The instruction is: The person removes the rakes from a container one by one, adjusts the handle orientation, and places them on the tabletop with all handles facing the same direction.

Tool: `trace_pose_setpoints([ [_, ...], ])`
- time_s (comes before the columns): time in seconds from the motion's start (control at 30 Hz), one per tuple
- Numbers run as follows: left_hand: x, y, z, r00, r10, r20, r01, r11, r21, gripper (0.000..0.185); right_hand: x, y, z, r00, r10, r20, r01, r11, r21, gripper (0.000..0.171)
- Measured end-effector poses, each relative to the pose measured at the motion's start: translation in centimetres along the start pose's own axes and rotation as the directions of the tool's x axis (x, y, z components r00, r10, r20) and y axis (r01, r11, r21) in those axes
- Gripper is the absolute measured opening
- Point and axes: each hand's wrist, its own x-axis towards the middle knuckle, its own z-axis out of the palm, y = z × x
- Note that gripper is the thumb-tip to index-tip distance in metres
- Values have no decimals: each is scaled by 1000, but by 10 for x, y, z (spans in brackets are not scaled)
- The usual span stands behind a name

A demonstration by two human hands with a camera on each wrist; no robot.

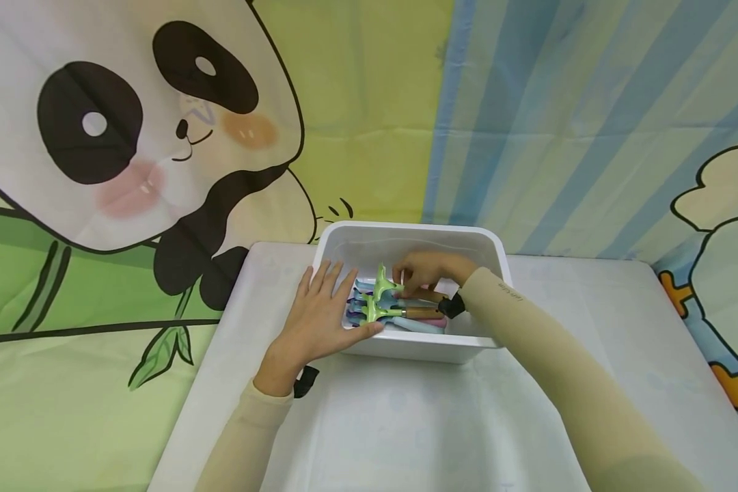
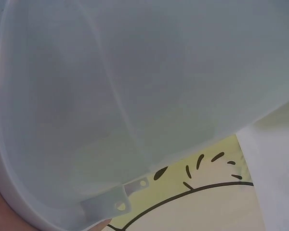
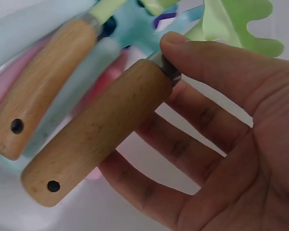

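A white plastic bin (image 1: 413,350) holds several small tools with pronged heads. Inside it, my right hand (image 1: 427,268) pinches a green hand rake by its wooden handle (image 3: 98,134), thumb near the metal collar. A second green rake with a wooden handle (image 1: 421,312) lies beside it, nearer the bin's front wall. Beneath them are blue, pink and purple tools, partly covered. My left hand (image 1: 320,320) rests on the bin's left rim with its fingers straight and spread. The left wrist view shows mostly the outer wall of the bin (image 2: 149,82).
The bin stands on a white-covered table (image 1: 393,424), close to the back edge. Behind it hangs a printed cloth with a panda (image 1: 221,205) and blue stripes. Black straps (image 1: 305,381) show at both wrists.
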Motion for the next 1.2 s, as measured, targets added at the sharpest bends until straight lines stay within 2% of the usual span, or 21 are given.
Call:
trace_pose_setpoints([
  [0.23, 0, 1, -1, 1000, -3, 3, 3, 1000, -1, 113, -23, -8, -12, 997, 64, -46, -54, 981, 189, 15],
  [0.47, 0, 0, 1, 1000, -3, -1, 3, 1000, -5, 112, -56, -15, -27, 994, 86, -73, -51, 922, 384, 22],
  [0.57, -1, 0, 1, 1000, -1, -8, 1, 1000, -15, 112, -71, -19, -33, 992, 77, -103, -28, 912, 409, 23],
  [0.83, -1, 0, 2, 1000, -2, -9, 1, 1000, -19, 113, -120, -23, -47, 975, 34, -221, 59, 914, 401, 33],
  [0.97, -1, 0, 2, 1000, -1, -10, 1, 1000, -28, 112, -146, -17, -54, 956, 81, -281, 45, 908, 417, 34],
  [1.2, -2, 1, 1, 1000, -3, -1, 3, 999, -35, 114, -187, 13, -59, 918, 158, -363, 23, 894, 448, 39],
])
